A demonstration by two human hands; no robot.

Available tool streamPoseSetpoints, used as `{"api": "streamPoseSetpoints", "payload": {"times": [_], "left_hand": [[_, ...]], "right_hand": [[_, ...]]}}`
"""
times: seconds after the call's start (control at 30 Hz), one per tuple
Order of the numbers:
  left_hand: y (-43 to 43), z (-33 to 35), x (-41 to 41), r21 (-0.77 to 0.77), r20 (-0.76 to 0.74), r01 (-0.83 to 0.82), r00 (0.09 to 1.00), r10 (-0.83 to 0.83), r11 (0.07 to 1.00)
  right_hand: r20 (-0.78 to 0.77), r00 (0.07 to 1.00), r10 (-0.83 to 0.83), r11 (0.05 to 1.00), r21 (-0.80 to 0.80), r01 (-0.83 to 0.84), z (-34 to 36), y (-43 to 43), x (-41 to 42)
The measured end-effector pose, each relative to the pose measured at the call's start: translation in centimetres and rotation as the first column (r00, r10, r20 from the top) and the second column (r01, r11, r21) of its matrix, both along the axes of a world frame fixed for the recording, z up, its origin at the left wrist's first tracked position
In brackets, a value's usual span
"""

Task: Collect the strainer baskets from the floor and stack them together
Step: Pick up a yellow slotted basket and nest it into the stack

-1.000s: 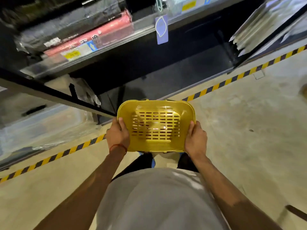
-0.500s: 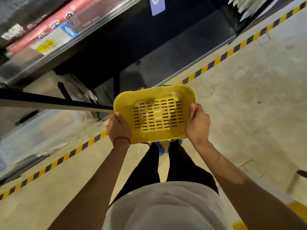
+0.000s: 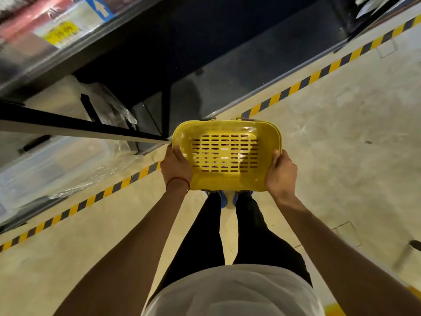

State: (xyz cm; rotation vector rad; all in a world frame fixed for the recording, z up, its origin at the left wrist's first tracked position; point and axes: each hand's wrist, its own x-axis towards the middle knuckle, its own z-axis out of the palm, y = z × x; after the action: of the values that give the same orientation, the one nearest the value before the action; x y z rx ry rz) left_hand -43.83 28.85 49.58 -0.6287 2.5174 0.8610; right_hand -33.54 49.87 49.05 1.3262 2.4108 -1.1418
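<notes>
Grip unchanged vs 1 s ago: left hand (image 3: 176, 167) & right hand (image 3: 281, 173) curl fingers round side rims of yellow slotted plastic strainer basket (image 3: 225, 156), held above concrete floor (image 3: 341, 169). View's tipped down; I judge carry phase, no stack visible.

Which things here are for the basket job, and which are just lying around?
For the job: yellow strainer basket, gripped by left hand and right hand.
Just lying about: striped floor tape, shelf, price label, plastic-wrapped goods.
</notes>
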Motion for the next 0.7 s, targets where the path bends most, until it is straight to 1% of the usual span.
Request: {"api": "streamPoseSetpoints", "payload": {"times": [0.1, 0.23, 0.37, 0.47, 0.57, 0.63, 0.7], "left_hand": [[0.1, -1.7, 0.1, 0.002, 0.028, -0.009, 1.0, 0.009, 1.0], [0.3, -3.7, -0.4, -0.017, 0.071, -0.016, 0.997, 0.017, 1.0], [0.3, -5.6, -1.3, -0.063, 0.157, 0.006, 0.988, 0.004, 0.998], [0.4, -6.7, -1.6, -0.091, 0.175, 0.016, 0.985, 0.0, 0.996], [0.4, -7.3, -1.4, -0.138, 0.158, 0.026, 0.987, -0.003, 0.99], [0.5, -7.7, -1.2, -0.158, 0.141, 0.022, 0.99, 0.001, 0.987], [0.5, -8.0, -0.9, -0.173, 0.114, 0.024, 0.993, -0.004, 0.985]], "right_hand": [[0.059, 0.998, -0.009, 0.999, -0.045, 0.011, -1.7, 0.1, -0.2], [0.127, 0.992, -0.003, 0.998, -0.063, 0.011, -3.8, 0.3, -0.6], [0.117, 0.993, 0.021, 0.996, -0.094, -0.01, -5.7, 0.5, -0.6], [0.09, 0.996, 0.009, 0.995, -0.102, 0.0, -6.5, 0.5, -0.4], [0.084, 0.996, 0.016, 0.999, -0.044, -0.012, -7.1, 0.5, -0.2], [0.093, 0.994, 0.066, 0.997, 0.045, -0.07, -7.6, 0.4, 0.1], [0.089, 0.99, 0.107, 0.989, 0.091, -0.115, -8.1, 0.5, 0.4]]}}
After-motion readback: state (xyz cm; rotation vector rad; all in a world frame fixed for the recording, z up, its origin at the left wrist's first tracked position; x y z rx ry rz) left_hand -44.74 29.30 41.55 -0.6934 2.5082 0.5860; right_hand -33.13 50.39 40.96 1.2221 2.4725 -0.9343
